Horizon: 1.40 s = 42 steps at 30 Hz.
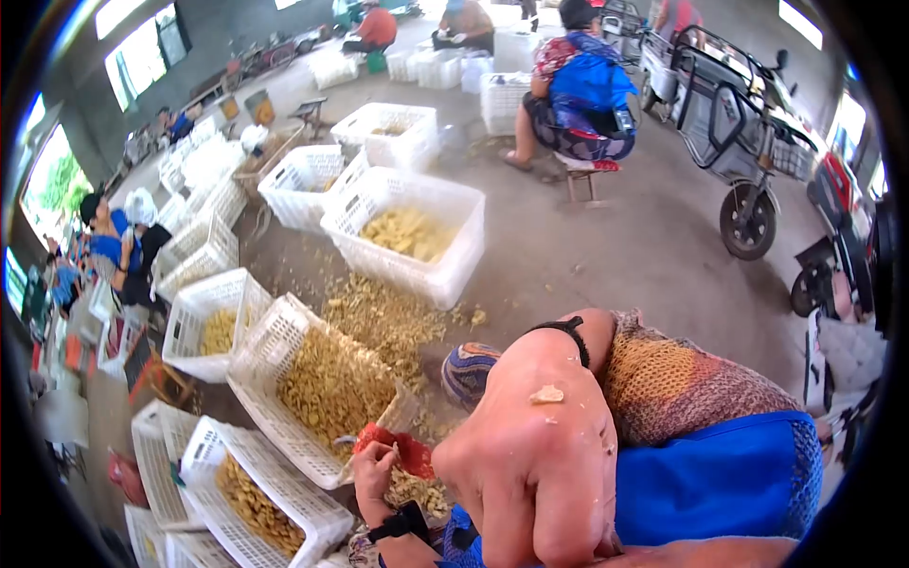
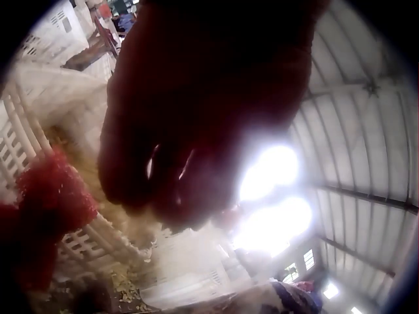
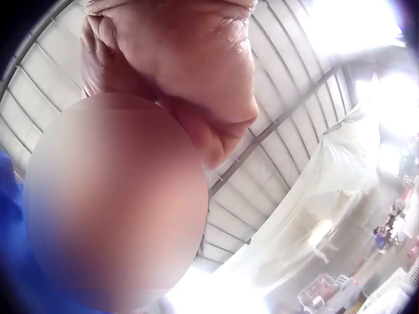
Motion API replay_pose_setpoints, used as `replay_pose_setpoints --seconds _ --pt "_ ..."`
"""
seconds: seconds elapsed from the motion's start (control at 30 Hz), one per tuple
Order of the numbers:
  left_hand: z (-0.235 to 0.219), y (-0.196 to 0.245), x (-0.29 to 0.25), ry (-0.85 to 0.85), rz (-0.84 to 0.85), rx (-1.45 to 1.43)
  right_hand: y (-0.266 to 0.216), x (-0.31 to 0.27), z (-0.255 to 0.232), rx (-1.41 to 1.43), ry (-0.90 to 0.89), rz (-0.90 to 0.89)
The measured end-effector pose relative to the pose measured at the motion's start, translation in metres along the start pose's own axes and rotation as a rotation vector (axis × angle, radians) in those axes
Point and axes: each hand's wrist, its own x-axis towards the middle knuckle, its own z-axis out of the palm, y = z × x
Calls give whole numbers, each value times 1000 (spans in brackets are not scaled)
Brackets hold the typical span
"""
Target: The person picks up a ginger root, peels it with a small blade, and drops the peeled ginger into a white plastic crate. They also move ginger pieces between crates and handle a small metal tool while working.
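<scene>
My right hand [image 1: 530,445] is raised close to the head camera, its back towards me and a small pale chip [image 1: 546,395] stuck on it. In the right wrist view its fingers [image 3: 219,140] curl beside a blurred oval, with no held thing showing. Lower down, my left hand [image 1: 376,469] has bent fingers and pinches a red mesh cloth [image 1: 409,456] at the end of a white crate [image 1: 275,352]. That crate holds yellowish ginger-like pieces [image 1: 336,393]. In the left wrist view the hand [image 2: 196,144] is dark, with the red mesh left of it.
Yellow scraps [image 1: 379,317] lie on the floor beside another white crate [image 1: 417,270]. A second crate of pieces [image 1: 312,516] stands at lower left. Beyond, a person in blue [image 1: 587,95] sits on a stool [image 1: 582,170]; a three-wheeler [image 1: 729,123] is parked at right.
</scene>
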Motion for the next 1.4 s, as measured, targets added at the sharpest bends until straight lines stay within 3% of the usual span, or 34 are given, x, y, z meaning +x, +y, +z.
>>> replay_pose_setpoints --seconds 0.17,0.27,0.37,0.5,0.6,0.7,0.8,0.83,0.93,0.97,1.1,1.17,1.27,1.3,1.33,1.4 --pt "11 44 -14 -151 -43 275 -38 4 18 26 20 2" --pt "10 54 -19 -232 -37 433 -26 -5 17 73 232 -47" --pt "3 52 -11 -222 -65 383 13 -35 17 -38 360 247" --pt "-9 34 -6 -32 -72 119 88 -67 47 -5 127 655" --pt "-10 23 -4 181 11 -138 136 -96 67 15 35 655" --pt "-7 15 0 351 138 -290 164 -101 65 -46 69 478" --pt "-2 18 12 432 225 -355 188 -113 47 -72 333 748" --pt "-1 24 13 418 182 -351 201 -123 39 13 528 967" --pt "-7 42 12 385 47 -324 235 -162 18 123 930 1144" --pt "-7 33 17 409 123 -291 249 -174 19 87 910 1133" --pt "-2 15 34 512 147 -289 284 -193 27 9 820 1114" --pt "0 24 37 465 118 -340 277 -186 31 6 751 1156" --pt "1 47 38 407 56 -326 291 -193 40 62 803 1100" --pt "5 29 43 422 95 -341 294 -196 41 109 813 1100" --pt "2 35 41 401 9 -230 298 -201 43 151 823 1098" --pt "5 26 46 406 5 -250 309 -209 45 102 765 1146"
